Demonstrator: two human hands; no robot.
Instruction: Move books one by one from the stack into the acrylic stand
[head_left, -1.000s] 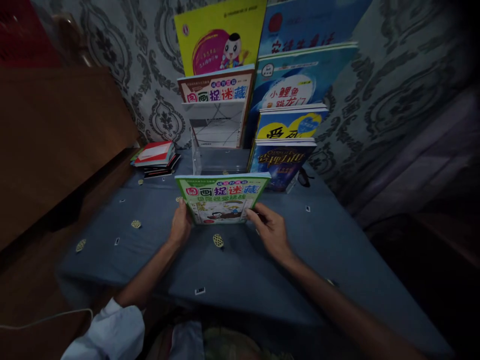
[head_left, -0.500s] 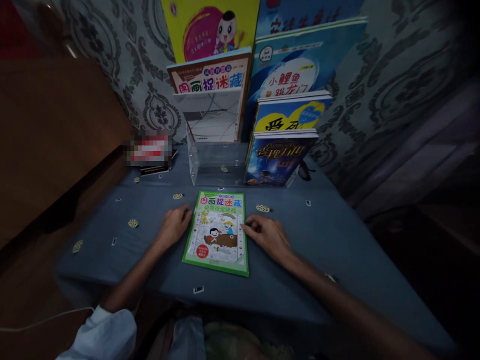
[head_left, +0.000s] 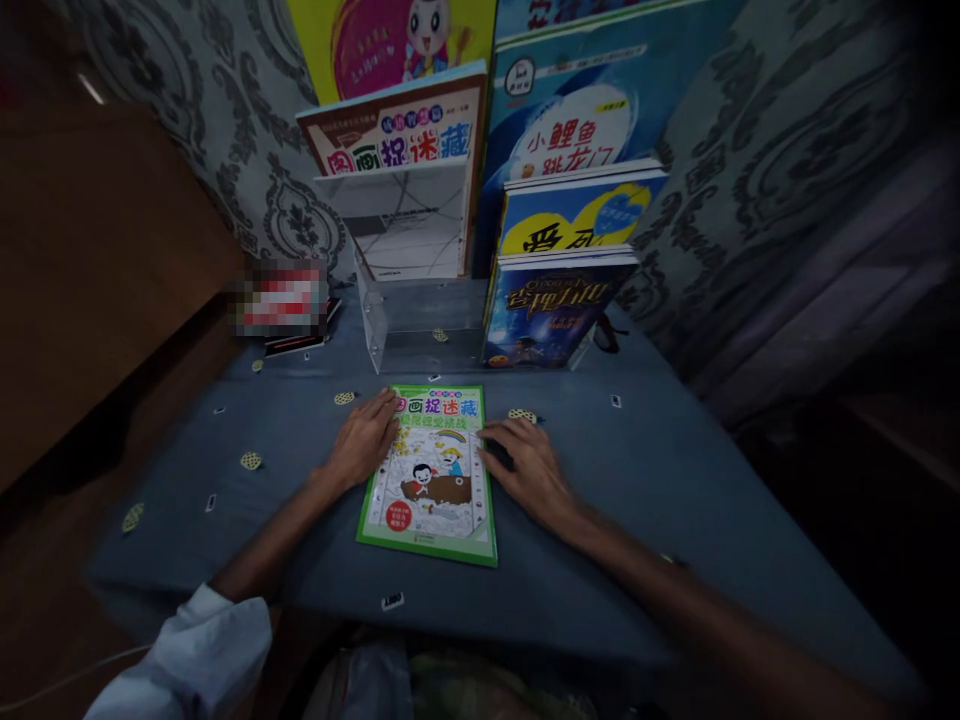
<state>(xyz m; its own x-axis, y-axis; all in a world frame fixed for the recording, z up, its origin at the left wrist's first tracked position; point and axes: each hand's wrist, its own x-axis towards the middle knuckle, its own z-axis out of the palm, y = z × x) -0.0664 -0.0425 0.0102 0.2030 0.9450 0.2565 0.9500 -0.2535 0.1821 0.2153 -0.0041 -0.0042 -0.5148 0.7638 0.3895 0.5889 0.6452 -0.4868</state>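
A green-bordered picture book [head_left: 431, 500] lies flat on the table, its cover facing up, showing a cartoon of two figures with a brown log. At its upper left edge, my left hand [head_left: 366, 437] rests with fingers stretched out, the tips covering a little of the title. My right hand [head_left: 529, 465] is at the right edge, fingers bent and a gap between thumb and forefinger; the fingertips touch the cover's edge. Neither hand lifts the book. Just beyond it stands a clear acrylic book rack [head_left: 371, 330].
The rack holds several books in tiers, among them a dark blue book [head_left: 551, 310] at front right and a white-fronted book [head_left: 409, 225] at left. A small stack of books [head_left: 296, 345] lies at far left, partly blurred out. Dark glasses [head_left: 609, 335] lie behind the rack's right side.
My left hand has moved onto the book's upper left edge, its fingers straighter. My right fingertips have shifted slightly up along the right edge. The view has tilted and moved closer a little.
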